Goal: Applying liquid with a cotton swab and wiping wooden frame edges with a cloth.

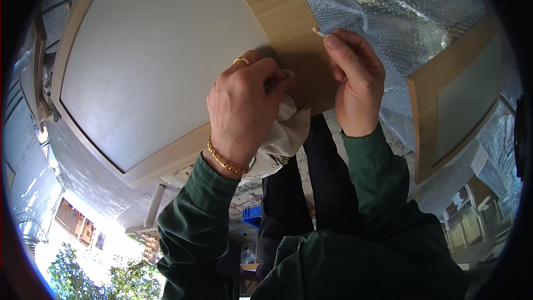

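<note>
A wood-framed panel [166, 50] with a pale grey inset, like a cabinet door, lies before me. My left hand [241, 94] is closed around a crumpled off-white cloth [288, 128] at the panel's near right corner; the cloth hangs down below the fingers. Above the frame's right edge, my right hand [357, 75] pinches a thin cotton swab [317, 31] between thumb and fingers. Its beige tip points up and left over the wooden frame [283, 16], and I cannot tell whether it touches the wood.
Bubble wrap [383, 5] spreads beyond the panel on the right. Another wood-framed panel [425, 105] leans at the right. Below, near my legs, are a blue bin [252, 216] and a pale tube [154, 205]. More frames stand at the far left.
</note>
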Motion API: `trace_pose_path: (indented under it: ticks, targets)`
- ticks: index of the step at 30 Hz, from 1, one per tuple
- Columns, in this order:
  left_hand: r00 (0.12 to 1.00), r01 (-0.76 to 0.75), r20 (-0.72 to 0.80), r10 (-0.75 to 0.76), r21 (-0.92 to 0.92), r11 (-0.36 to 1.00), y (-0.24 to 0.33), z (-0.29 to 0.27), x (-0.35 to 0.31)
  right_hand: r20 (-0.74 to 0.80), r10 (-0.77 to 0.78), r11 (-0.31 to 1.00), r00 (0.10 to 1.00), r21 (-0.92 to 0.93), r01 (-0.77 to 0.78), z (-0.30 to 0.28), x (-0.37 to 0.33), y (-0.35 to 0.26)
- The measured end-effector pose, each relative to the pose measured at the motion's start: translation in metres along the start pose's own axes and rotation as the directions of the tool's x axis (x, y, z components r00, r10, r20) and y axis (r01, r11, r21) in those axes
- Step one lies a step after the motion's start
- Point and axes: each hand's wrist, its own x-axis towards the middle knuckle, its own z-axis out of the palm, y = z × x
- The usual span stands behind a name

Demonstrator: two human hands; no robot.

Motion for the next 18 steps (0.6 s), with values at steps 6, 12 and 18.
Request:
trace_pose_path:
  ticks: [6, 12, 18]
  targets:
    - [0.983, -0.142, 0.133, 0.125, 0.132, 0.981, -0.002, -0.009, 0.012, 0.008, -0.023, 0.999, 1.000, 0.046, 0.022, 0.001, 0.001, 0.001]
    - [0.902, -0.364, 0.324, 0.285, 0.219, 0.905, 0.000, -0.027, 0.027, -0.002, -0.037, 0.999, 0.999, -0.021, 0.037, 0.001, 0.000, -0.001]
    - [0.892, -0.411, 0.300, 0.340, 0.221, 0.884, -0.009, -0.039, 0.025, -0.027, -0.037, 0.999, 0.999, -0.033, 0.036, -0.002, 0.002, 0.002]
